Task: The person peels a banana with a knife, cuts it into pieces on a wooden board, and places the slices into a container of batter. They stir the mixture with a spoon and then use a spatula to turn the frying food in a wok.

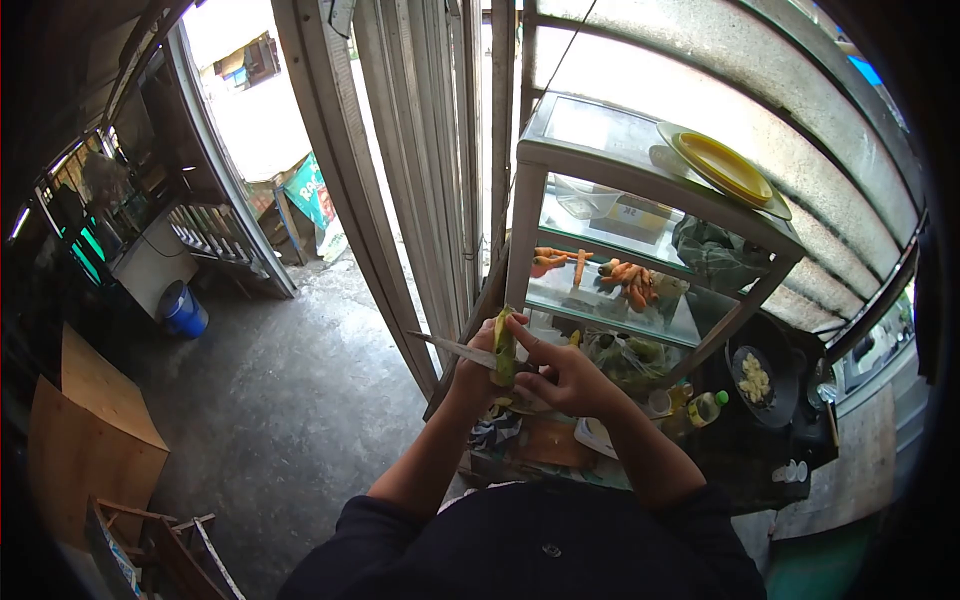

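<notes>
A long green-yellow fruit or vegetable [504, 350] stands nearly upright in my left hand [476, 372], whose fingers are wrapped round it. My right hand [568, 382] is closed on a knife, its handle mostly hidden by the fingers. The knife's blade [455, 347] points left across my left hand. My right index finger reaches up to the green piece. Just below the hands is a cluttered counter with a brown board [556, 443].
A glass cabinet [528, 200] with carrots [632, 284] inside stands ahead, yellow plates [725, 165] on top. At right are a green-capped bottle [706, 408] and a dark pan [778, 395] holding pale pieces. A blue bucket [184, 310] and cardboard [95, 430] are at left.
</notes>
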{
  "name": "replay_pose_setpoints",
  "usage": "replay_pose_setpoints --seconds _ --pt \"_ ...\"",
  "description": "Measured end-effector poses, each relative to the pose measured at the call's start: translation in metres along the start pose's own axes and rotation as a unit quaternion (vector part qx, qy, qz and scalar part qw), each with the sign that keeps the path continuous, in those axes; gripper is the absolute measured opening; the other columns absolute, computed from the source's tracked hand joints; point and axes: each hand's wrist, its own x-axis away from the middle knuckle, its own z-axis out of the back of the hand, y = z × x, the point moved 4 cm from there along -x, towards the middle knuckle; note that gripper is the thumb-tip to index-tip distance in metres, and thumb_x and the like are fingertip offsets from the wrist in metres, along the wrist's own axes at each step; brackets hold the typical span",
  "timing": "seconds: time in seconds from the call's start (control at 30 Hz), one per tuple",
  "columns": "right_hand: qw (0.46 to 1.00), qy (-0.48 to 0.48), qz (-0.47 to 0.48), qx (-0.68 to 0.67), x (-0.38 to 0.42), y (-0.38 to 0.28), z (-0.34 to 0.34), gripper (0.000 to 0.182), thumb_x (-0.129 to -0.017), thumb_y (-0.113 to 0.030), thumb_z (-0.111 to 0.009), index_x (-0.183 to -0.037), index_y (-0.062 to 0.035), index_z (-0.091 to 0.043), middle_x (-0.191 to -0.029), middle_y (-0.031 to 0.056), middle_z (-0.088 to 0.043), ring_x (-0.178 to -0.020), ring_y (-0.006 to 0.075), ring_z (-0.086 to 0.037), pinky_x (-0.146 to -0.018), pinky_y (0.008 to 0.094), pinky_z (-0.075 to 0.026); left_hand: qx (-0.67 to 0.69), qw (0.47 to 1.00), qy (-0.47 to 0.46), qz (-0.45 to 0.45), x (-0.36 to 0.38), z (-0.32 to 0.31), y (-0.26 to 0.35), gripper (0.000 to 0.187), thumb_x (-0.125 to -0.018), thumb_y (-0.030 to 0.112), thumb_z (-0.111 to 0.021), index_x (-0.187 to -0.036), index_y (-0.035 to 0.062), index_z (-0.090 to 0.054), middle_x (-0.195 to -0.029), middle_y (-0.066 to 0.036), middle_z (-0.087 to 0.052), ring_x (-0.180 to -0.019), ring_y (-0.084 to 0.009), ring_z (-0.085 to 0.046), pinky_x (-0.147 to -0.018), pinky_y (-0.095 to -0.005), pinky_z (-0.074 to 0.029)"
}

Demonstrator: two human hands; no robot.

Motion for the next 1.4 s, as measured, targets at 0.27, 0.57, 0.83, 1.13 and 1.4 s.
replay_pose_setpoints --seconds 0.27,0.57,0.83,1.13,1.4 --pt "0.999 -0.038 0.005 -0.007 0.003 0.0 0.003 0.078 -0.087 -0.015 -0.061 -0.15 -0.0154 -0.015 -0.069 0.0014 -0.048 -0.063 0.0059 -0.041 -0.063 0.0233 -0.044 -0.047 0.998 -0.046 -0.02 -0.001 0.008 -0.003 0.05 -0.1 0.043 -0.027 -0.123 0.0043 -0.048 -0.085 -0.003 -0.055 -0.072 -0.0103 -0.058 -0.059 -0.0233 -0.05" --pt "0.999 0.019 0.038 0.01 -0.005 0.014 -0.001 0.071 -0.085 -0.009 -0.063 -0.147 -0.0183 -0.029 -0.069 0.0053 -0.052 -0.061 0.0103 -0.046 -0.063 0.0266 -0.045 -0.048 0.996 -0.045 -0.054 -0.004 0.012 -0.007 0.047 -0.101 0.041 -0.027 -0.121 0.0048 -0.048 -0.089 -0.005 -0.057 -0.076 -0.0109 -0.059 -0.061 -0.0232 -0.051" --pt "0.981 0.099 0.091 0.137 -0.006 0.003 0.004 0.056 -0.084 -0.005 -0.064 -0.137 -0.0156 -0.048 -0.076 0.0099 -0.06 -0.064 0.0165 -0.06 -0.06 0.0307 -0.047 -0.033 0.994 -0.108 -0.005 -0.008 0.013 -0.001 0.044 -0.101 0.036 -0.028 -0.126 0.0043 -0.046 -0.09 -0.006 -0.057 -0.068 -0.0113 -0.059 -0.057 -0.0204 -0.049" --pt "0.977 0.161 0.028 0.139 -0.001 -0.009 0.006 0.067 -0.084 -0.014 -0.065 -0.144 -0.0167 -0.036 -0.079 0.013 -0.061 -0.063 0.0239 -0.059 -0.062 0.033 -0.047 0.055 0.997 0.004 -0.049 -0.009 0.008 -0.012 0.05 -0.1 0.044 -0.032 -0.138 0.0118 -0.039 -0.084 -0.002 -0.057 -0.059 -0.0039 -0.049 -0.044 -0.0183 -0.036" --pt "0.971 0.136 0.055 0.187 -0.001 -0.005 0.011 0.069 -0.083 -0.013 -0.067 -0.144 -0.0165 -0.035 -0.073 0.0132 -0.06 -0.062 0.0206 -0.056 -0.062 0.0321 -0.047 -0.021 0.998 -0.038 -0.049 -0.012 0.015 -0.016 0.049 -0.101 0.039 -0.035 -0.138 0.0073 -0.037 -0.083 -0.004 -0.058 -0.051 -0.0072 -0.052 -0.042 -0.0212 -0.043"
